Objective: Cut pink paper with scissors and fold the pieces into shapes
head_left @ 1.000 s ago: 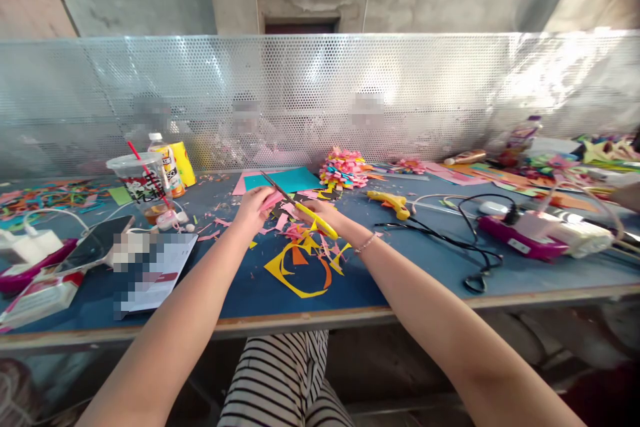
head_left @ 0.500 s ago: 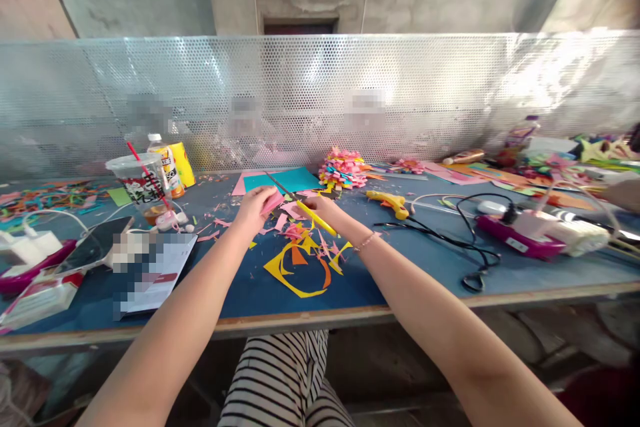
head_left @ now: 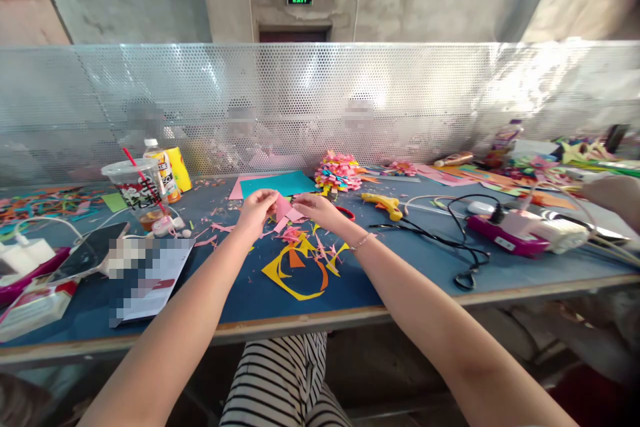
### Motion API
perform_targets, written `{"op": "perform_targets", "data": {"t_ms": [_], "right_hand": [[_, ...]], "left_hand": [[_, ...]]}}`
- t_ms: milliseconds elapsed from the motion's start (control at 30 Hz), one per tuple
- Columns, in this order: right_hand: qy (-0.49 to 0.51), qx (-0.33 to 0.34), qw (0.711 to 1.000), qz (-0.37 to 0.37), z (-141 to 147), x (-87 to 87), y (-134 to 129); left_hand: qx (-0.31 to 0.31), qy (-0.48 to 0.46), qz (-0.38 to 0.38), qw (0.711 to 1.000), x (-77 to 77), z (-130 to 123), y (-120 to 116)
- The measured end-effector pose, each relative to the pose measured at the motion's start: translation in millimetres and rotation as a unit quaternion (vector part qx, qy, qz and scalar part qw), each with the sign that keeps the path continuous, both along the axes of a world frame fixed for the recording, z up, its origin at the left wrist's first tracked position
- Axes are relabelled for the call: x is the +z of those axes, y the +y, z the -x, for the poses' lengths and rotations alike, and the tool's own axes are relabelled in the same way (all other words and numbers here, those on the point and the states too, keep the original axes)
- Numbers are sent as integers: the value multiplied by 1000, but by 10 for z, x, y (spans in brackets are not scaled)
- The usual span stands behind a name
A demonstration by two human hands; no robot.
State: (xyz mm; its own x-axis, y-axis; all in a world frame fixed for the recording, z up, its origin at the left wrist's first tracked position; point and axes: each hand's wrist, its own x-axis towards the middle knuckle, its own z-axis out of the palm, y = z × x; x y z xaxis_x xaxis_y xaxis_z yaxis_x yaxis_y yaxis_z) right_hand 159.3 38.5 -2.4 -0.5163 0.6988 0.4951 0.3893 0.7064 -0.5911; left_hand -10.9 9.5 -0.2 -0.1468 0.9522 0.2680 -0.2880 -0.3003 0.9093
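A folded piece of pink paper is held up between my hands, over the scraps in the middle of the table. My left hand pinches its left side. From the other side, the fingers of my right hand are closed at its right edge. A red loop, partly hidden behind my right hand, lies on the table. Below the hands are a yellow paper offcut with a curved cut-out, orange strips and pink scraps. Beyond them lies a teal sheet, with a layered paper flower at its right.
A yellow glue gun with a black cable lies to the right, near a magenta power strip. On the left stand a plastic cup with a straw, a bottle and a tablet. Another person's hand shows far right.
The long-bladed, yellow-handled cutting tool has left my right hand, whose fingers now meet the pink paper. My left hand keeps the paper, now turned more upright. The view has shifted slightly.
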Motion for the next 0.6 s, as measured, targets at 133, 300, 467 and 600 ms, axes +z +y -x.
{"op": "perform_targets", "data": {"t_ms": [133,300,467,600], "right_hand": [[45,72,996,29,97,-36,-55],[71,66,994,58,95,-42,-50],[69,28,995,68,91,-48,-34],[131,24,984,120,94,-70,-3]], "left_hand": [[-12,21,-15,1000,-21,-46,-8],[-11,35,-16,999,-10,-89,-30],[-8,133,-31,991,-46,-114,-20],[-7,155,-14,988,-72,-114,-8]]}}
